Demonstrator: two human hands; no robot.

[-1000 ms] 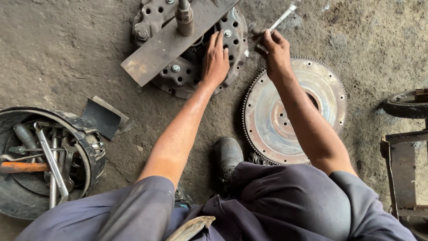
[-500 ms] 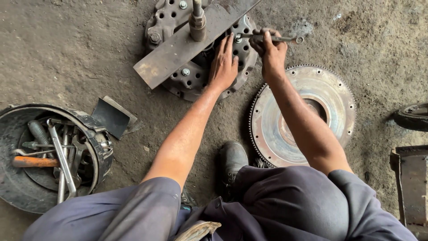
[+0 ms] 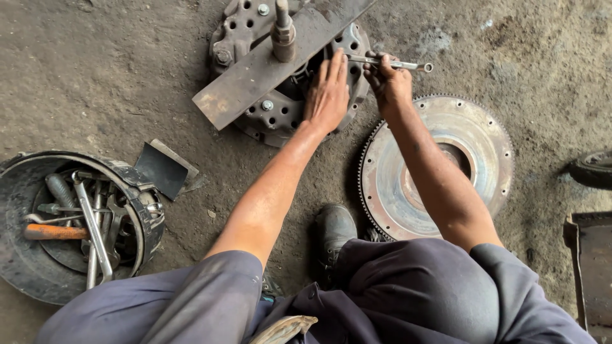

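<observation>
Left hand (image 3: 328,92) lay flat, fingers spread, on the clutch cover (image 3: 268,111) under a steel bar (image 3: 268,70). Right hand (image 3: 389,79) gripped a wrench (image 3: 392,64) at the cover's rim; bolts apparently remained. Flywheel (image 3: 437,165) lay beneath the right forearm.

We see a grimy round clutch cover (image 3: 268,111) lying flat on the far floor, a flat steel bar (image 3: 255,76) bolted across it, a slim wrench (image 3: 392,63) angled at its right edge.

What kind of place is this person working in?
Most likely a vehicle repair workshop: a clutch pressure plate and a toothed flywheel lie on the dirty concrete floor, beside an old tyre holding spanners.
</observation>
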